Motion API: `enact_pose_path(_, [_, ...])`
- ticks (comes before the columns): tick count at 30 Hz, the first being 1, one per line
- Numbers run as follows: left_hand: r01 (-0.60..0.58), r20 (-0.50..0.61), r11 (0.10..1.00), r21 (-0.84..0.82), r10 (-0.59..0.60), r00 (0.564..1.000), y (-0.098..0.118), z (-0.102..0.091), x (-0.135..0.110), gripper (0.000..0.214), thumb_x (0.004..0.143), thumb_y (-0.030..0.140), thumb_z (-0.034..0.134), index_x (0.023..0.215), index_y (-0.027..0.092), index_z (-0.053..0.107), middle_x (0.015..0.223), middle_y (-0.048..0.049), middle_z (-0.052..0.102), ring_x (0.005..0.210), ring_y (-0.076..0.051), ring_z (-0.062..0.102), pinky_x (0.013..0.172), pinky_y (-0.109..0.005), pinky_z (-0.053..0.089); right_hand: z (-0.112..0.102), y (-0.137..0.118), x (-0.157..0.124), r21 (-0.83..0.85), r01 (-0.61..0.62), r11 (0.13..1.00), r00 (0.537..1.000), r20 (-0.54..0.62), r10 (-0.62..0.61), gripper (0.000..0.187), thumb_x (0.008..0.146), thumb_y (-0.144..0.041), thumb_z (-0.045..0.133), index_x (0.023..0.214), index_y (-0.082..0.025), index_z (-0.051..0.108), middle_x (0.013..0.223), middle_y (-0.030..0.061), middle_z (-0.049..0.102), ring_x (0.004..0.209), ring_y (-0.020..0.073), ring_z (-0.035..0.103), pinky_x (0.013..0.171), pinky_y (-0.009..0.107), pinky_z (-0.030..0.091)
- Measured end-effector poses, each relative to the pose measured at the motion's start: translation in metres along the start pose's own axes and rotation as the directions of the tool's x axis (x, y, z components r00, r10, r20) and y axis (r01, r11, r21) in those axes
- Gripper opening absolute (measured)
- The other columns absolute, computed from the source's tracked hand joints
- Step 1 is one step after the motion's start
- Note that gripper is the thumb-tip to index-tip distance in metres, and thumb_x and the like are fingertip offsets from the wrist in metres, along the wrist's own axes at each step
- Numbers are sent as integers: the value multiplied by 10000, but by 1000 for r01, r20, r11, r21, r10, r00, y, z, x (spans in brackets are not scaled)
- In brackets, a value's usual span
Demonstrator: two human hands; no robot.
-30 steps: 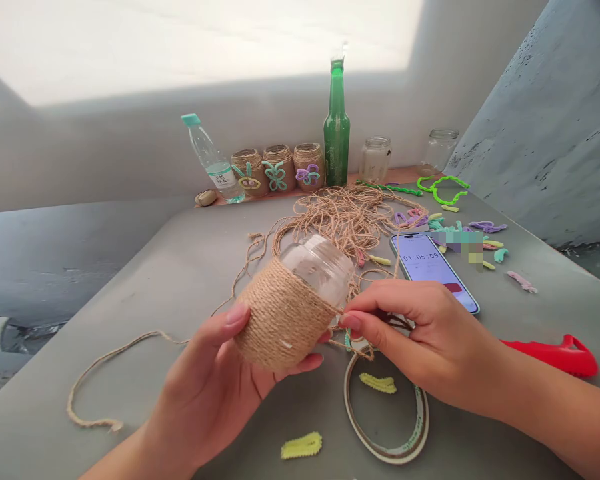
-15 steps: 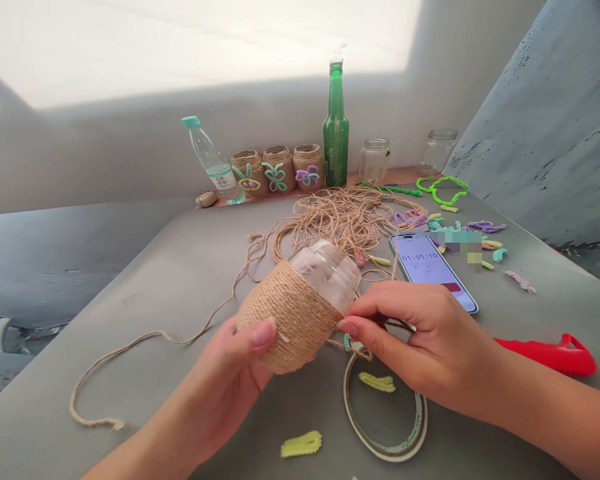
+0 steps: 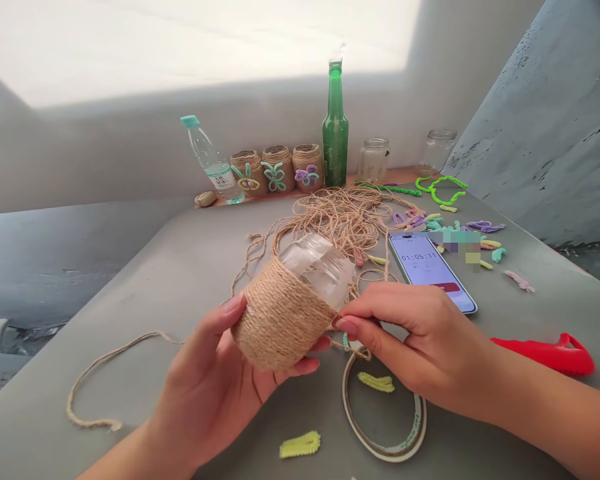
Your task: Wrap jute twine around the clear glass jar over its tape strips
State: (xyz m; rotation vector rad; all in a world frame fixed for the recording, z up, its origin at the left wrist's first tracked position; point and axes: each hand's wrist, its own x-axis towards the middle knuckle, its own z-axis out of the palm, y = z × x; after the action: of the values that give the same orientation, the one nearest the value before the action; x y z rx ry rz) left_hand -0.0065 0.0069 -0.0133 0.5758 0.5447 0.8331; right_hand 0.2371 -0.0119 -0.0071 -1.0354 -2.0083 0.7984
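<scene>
A glass jar (image 3: 325, 263), tilted with its mouth up and to the right, is wrapped in twine (image 3: 283, 313) over its lower part; the glass near the neck is bare. My left hand (image 3: 215, 380) holds it from below and the left, thumb on the wrapped side and fingertips showing underneath. At the upper edge of the wrapping, my right hand (image 3: 410, 340) pinches the twine between thumb and forefinger. Behind the jar lies a loose tangle of twine (image 3: 340, 213), and a free end (image 3: 95, 421) trails across the table at left.
A tape roll (image 3: 347, 400), yellow pipe-cleaner pieces (image 3: 300, 445), a phone (image 3: 433, 270) and a red-handled tool (image 3: 545, 353) lie nearby. Along the back stand a water bottle (image 3: 213, 163), three twine-wrapped jars (image 3: 277, 170), a green bottle (image 3: 335, 147) and clear jars (image 3: 375, 160).
My left hand has shifted its grip, its thumb moving up and left along the wrapping and its fingers opening beneath. The jar has turned slightly. My right hand keeps its pinch.
</scene>
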Motion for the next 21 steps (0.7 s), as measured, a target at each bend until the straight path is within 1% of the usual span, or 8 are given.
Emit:
enact_pose_path(2, [43,21,999,23,-43,999,-1,0,0,476,977,482,570,1234,139,776,1124,-204,845,962,-343,817,852,-403,673,0,0,0,4,-16,1000,1000,-6,16,167,1037,-258,618,980,-188,759,764,-19,666,687,92,581,647,225,432])
enact_pose_path(5, [55,9,998,41,-56,998,-3,-3,-3,469,973,493,564,1247,175,774,1135,-170,844,962,-347,799,822,-444,677,0,-1,1,-2,-42,999,999,-13,42,156,1018,-246,641,924,-192,752,748,-26,668,671,90,590,637,221,436])
enact_pose_path(8, [-19,-65,995,93,25,998,-5,-8,-6,361,935,476,668,1205,273,794,1168,-74,841,997,-304,765,770,-404,687,0,-1,0,-3,-29,1000,999,-17,29,156,1008,-244,650,903,-189,751,738,-23,665,657,95,587,625,226,434])
enact_pose_path(11, [-102,-62,973,208,117,991,-6,-10,-6,341,863,440,790,1190,347,798,1152,-9,840,997,-264,746,791,-334,672,0,1,0,-4,-16,1000,1000,-7,15,159,1016,-245,634,942,-188,762,748,-14,674,664,103,589,632,233,437])
enact_pose_path(13, [-105,-67,968,229,124,990,-6,-8,-4,288,899,408,748,1169,331,810,1121,-17,845,976,-257,746,829,-331,661,0,0,0,-7,-23,1000,1000,-16,23,161,1021,-254,630,952,-189,760,741,-15,668,661,103,584,628,233,435])
enact_pose_path(16, [-76,-94,981,177,94,991,-4,-3,0,273,961,383,648,1160,295,815,1147,-44,843,999,-271,750,816,-358,675,1,-3,0,-6,-32,999,999,-24,32,167,1028,-265,621,948,-195,750,751,-16,670,673,104,591,635,228,442])
enact_pose_path(18, [-64,-100,989,134,77,992,-2,-1,2,282,964,379,638,1174,289,804,1174,-55,838,1024,-286,754,798,-380,688,1,-6,0,-5,-49,999,998,-27,49,144,1031,-265,614,982,-208,737,798,-15,704,708,109,615,660,225,461])
enact_pose_path(21, [-65,-139,993,94,77,987,2,0,2,311,956,389,633,1206,277,779,1161,-83,839,981,-305,778,782,-407,692,2,-7,-2,28,-122,992,991,-52,123,92,1032,-260,609,1075,-229,685,821,-29,738,727,109,656,675,211,492])
